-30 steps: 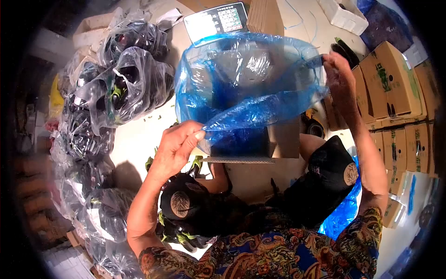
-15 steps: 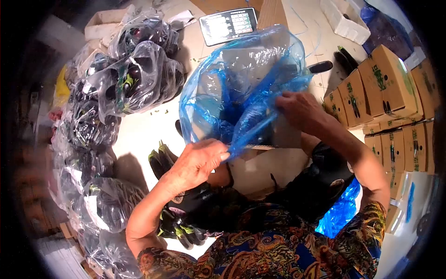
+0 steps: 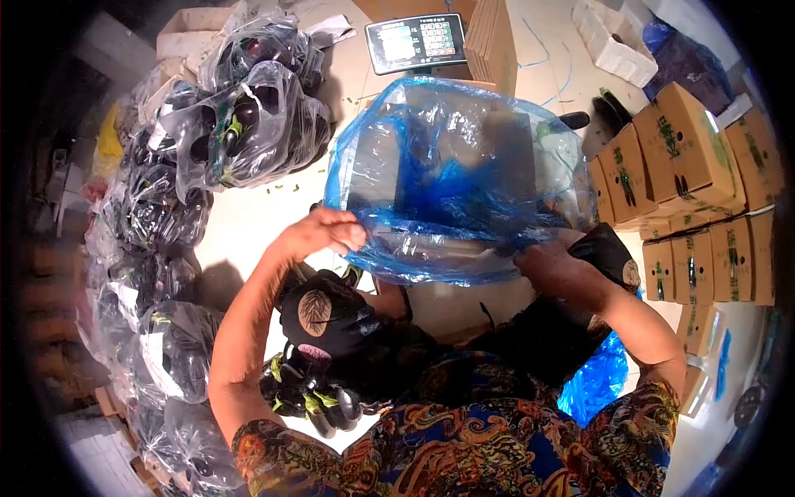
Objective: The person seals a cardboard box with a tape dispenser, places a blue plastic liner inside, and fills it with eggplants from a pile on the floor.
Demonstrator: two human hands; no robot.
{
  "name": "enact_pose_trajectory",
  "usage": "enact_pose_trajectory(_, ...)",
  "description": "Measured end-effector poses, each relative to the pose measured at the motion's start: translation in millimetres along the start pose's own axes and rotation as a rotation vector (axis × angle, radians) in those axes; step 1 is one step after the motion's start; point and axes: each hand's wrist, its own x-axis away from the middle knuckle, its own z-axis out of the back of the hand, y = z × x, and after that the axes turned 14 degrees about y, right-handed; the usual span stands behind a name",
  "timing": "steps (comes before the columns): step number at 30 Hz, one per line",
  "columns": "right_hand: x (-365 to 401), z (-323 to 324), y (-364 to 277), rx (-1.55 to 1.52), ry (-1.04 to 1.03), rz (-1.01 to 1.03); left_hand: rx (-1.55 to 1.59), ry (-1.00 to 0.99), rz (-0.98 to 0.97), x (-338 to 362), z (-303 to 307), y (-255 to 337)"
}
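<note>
A clear blue plastic bag [image 3: 451, 236] is spread wide over a cardboard box, its mouth facing up and its near rim hanging over the box's near side. The box's walls show only dimly through the film. My left hand [image 3: 327, 232] is closed on the bag's near left edge, with the fingers bent at the film. At the near right edge, my right hand [image 3: 551, 261] grips gathered film, its fingertips partly hidden. Both hands are at the near side of the bag, above my knees.
Clear bags of eggplants [image 3: 257, 124] line the left side. Loose eggplants [image 3: 327, 406] lie by my left leg. A scale display [image 3: 416, 43] stands behind the box. Printed cartons [image 3: 683, 149] are stacked at right, below a white foam crate [image 3: 613, 41]. More blue film [image 3: 595, 381] lies near my right elbow.
The bag has opened out from a bunched, slanting fold to a wide mouth over the box. My left hand has moved up and left; my right hand has come down toward me.
</note>
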Motion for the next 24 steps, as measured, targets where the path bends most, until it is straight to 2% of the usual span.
enact_pose_trajectory(2,12,-4,10,-0.058,0.135,0.036,0.216,0.065,0.044,3,11,-8)
enact_pose_trajectory(5,9,21,14,-0.03,-0.167,-0.091,0.329,0.28,-0.025,-7,15,-31)
enact_pose_trajectory(6,10,21,18,-0.102,-0.135,-0.134,0.324,0.417,-0.06,-7,6,-30)
enact_pose_trajectory(8,12,20,29,-0.24,-0.069,-0.21,0.433,0.456,-0.054,-15,4,-47)
enact_pose_trajectory(10,8,43,31,-0.201,-0.075,-0.211,0.534,0.521,-0.024,-13,2,-63)
enact_pose_trajectory(12,0,66,35,-0.146,-0.125,-0.152,0.513,0.554,0.027,-8,0,-121)
enact_pose_trajectory(13,0,72,38,-0.179,-0.05,-0.169,0.5,0.571,0.055,3,-6,-146)
enact_pose_trajectory(16,-3,87,44,-0.235,0.153,-0.211,0.386,0.621,0.144,32,-47,-191)
enact_pose_trajectory(19,-20,100,54,-0.21,0.306,-0.222,0.169,0.715,0.146,38,-89,-213)
enact_pose_trajectory(20,-32,108,57,-0.417,0.265,-0.399,0.063,0.754,0.126,35,-102,-214)
enact_pose_trajectory(21,-41,112,59,-0.437,0.308,-0.274,-0.045,0.785,0.103,32,-112,-214)
enact_pose_trajectory(24,-69,108,51,-0.505,0.11,-0.156,-0.31,0.843,0.061,10,-135,-207)
